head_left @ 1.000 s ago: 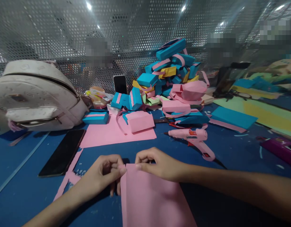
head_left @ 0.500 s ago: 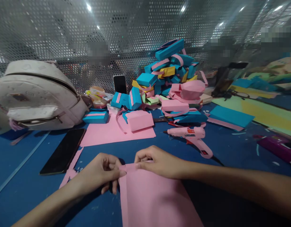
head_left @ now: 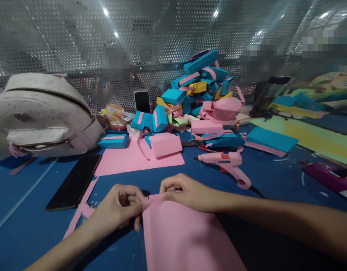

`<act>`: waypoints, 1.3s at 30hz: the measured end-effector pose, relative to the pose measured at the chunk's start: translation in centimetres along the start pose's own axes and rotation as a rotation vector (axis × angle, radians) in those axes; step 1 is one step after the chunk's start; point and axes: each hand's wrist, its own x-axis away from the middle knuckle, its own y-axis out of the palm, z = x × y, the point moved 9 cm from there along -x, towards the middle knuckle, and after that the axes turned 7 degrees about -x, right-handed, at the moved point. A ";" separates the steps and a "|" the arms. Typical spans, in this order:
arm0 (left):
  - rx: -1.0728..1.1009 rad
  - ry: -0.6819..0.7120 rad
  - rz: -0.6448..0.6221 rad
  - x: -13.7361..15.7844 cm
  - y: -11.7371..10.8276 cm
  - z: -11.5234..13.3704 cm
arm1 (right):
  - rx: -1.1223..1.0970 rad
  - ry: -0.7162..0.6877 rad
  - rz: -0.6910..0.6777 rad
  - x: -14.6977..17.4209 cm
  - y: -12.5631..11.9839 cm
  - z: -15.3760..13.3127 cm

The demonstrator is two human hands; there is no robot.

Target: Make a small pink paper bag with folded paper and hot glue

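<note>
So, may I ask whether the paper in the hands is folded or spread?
The paper is mostly spread: its middle looks flat, with creased strips along the left and far edges.

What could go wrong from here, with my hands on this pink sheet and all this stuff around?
1. The pink sheet might tear: the left fingers and right fingers pinch it either side of what looks like a small slit.
2. The glue gun lies just beyond the right hand; if hot, which I can't tell, its tip could burn.
3. The tall, loose pile of folded paper could topple.
</note>
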 end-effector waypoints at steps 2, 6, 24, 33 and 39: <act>0.005 0.021 0.011 -0.1 0.0 0.1 | -0.016 -0.006 0.001 0.0 0.0 0.0; 0.017 0.029 0.025 -0.1 0.0 0.0 | -0.042 -0.014 0.012 0.0 -0.1 0.0; -0.015 -0.053 -0.069 0.0 0.2 -0.4 | 0.026 -0.019 -0.069 0.1 -0.1 -0.3; -0.029 -0.074 -0.140 -0.1 0.8 -0.6 | 0.029 -0.011 -0.050 0.1 -0.3 -0.1; -0.022 -0.062 -0.131 -0.2 0.6 -1.0 | 0.032 -0.003 -0.060 0.1 -0.1 -0.2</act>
